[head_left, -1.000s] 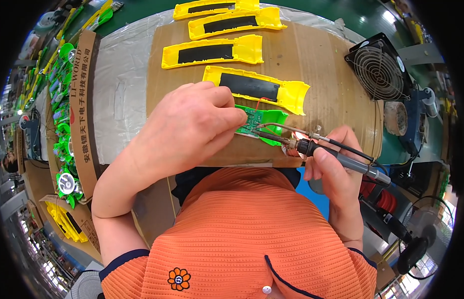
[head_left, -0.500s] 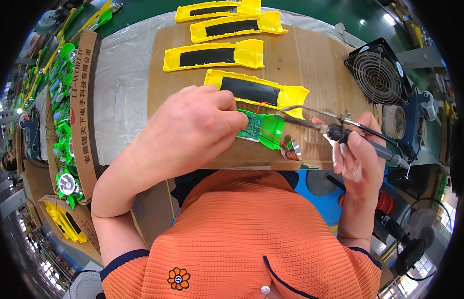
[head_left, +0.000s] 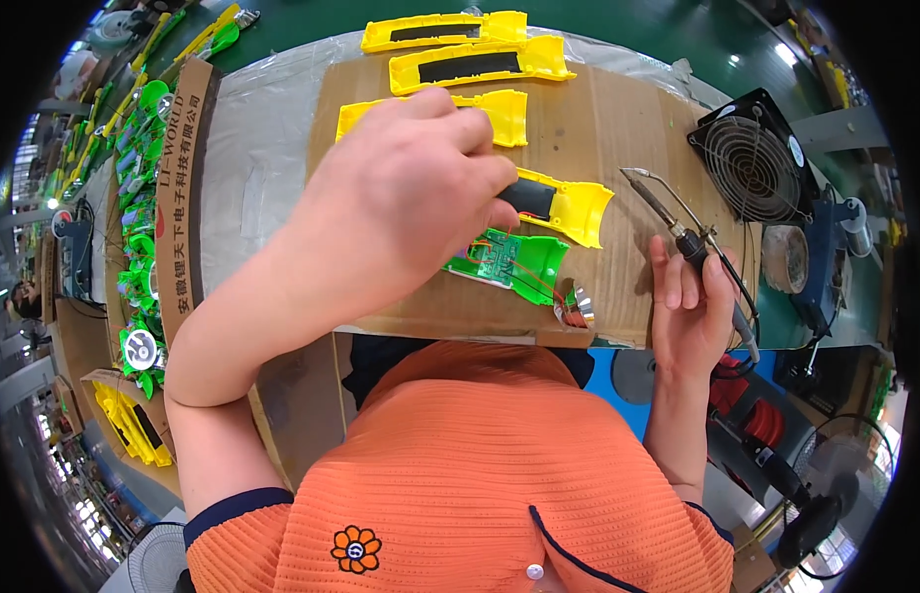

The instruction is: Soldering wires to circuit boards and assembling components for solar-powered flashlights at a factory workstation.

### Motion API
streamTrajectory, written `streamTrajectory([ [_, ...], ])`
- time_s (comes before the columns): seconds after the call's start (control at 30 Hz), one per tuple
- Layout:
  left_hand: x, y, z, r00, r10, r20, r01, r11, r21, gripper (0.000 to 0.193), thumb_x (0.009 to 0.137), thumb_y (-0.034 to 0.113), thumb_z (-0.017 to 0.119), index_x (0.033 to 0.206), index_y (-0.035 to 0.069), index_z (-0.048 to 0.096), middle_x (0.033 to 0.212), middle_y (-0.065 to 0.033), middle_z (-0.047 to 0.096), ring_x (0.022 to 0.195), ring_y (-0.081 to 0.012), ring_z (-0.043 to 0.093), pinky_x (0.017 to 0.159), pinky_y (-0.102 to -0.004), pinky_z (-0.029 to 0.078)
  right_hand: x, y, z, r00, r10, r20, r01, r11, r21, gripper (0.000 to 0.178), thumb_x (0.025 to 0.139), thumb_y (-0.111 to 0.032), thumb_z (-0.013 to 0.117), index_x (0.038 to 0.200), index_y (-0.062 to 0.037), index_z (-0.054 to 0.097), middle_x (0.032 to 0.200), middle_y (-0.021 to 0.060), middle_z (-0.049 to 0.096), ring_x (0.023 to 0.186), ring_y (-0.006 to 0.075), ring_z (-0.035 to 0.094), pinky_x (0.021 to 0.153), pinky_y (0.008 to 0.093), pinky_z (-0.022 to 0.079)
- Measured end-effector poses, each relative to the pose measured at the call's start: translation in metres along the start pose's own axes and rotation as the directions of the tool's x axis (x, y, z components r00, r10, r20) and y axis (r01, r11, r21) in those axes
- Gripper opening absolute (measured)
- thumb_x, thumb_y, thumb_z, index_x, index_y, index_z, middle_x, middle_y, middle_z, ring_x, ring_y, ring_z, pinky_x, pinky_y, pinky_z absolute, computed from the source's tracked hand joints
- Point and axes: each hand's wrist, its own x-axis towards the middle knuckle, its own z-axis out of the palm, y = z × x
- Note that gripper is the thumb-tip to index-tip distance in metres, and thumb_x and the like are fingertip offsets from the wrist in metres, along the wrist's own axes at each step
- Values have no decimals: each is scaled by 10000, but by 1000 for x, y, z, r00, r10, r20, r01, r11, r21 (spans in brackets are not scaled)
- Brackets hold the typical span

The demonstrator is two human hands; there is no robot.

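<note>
My right hand is closed around a soldering iron, its tip pointing up and left, with a thin curved metal tube alongside. The tip is clear of any part. My left hand has its fingers pinched together above a green housing; what they hold is hidden. In that housing sits a green circuit board with red wires, one rising close to the left fingertips. A shiny round reflector lies at the housing's right end. Just behind, a yellow shell with a black pad is partly covered by my left hand.
More yellow shells with black pads lie farther back on the cardboard sheet. A square black fan and a blue stand are at the right. To the left, a cardboard box borders many green assemblies.
My right hand has drawn the soldering iron away from the circuit board and tilted its tip upward. My left hand has lifted slightly up and to the right, over the yellow shell.
</note>
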Motion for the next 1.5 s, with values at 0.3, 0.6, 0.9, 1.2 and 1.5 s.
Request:
streamTrajectory([
  [0.3,-37,14,-21,923,-313,223,382,812,-441,146,794,91,751,928,51,708,806,-82,668,705,-261,641,629,-348,508,-23,-12,9,993,-43,106,52,995,-86,165,945,-142,559,958,-77,408,556,-13,388,459,140,471,1081,538,418],
  [0.6,-34,2,6,993,-31,111,73,912,-403,109,823,97,728,923,60,707,860,-86,684,795,-277,669,695,-363,533,-45,-12,35,981,175,81,-145,947,-285,212,893,-65,588,984,-48,397,615,77,487,462,121,450,487,280,467],
  [0.9,-29,8,11,987,2,162,51,946,-319,69,831,94,700,890,60,695,844,-86,656,814,-290,649,683,-397,522,-46,-12,34,971,217,102,-179,939,-293,193,888,14,590,952,-36,415,706,79,603,570,125,586,977,448,520],
  [1.2,-28,10,15,991,-8,137,52,948,-315,66,816,72,690,872,43,671,824,-88,631,800,-297,633,672,-403,514,-47,-10,42,974,218,65,-177,906,-385,217,872,-36,632,955,-23,432,711,64,548,506,110,491,492,283,487],
  [1.5,-28,11,15,990,-22,142,63,953,-296,61,807,72,689,856,41,671,807,-88,623,794,-296,633,670,-402,515,-47,-8,48,977,211,42,-179,906,-383,198,869,-29,627,934,-20,440,710,73,555,517,118,517,500,289,497],
])
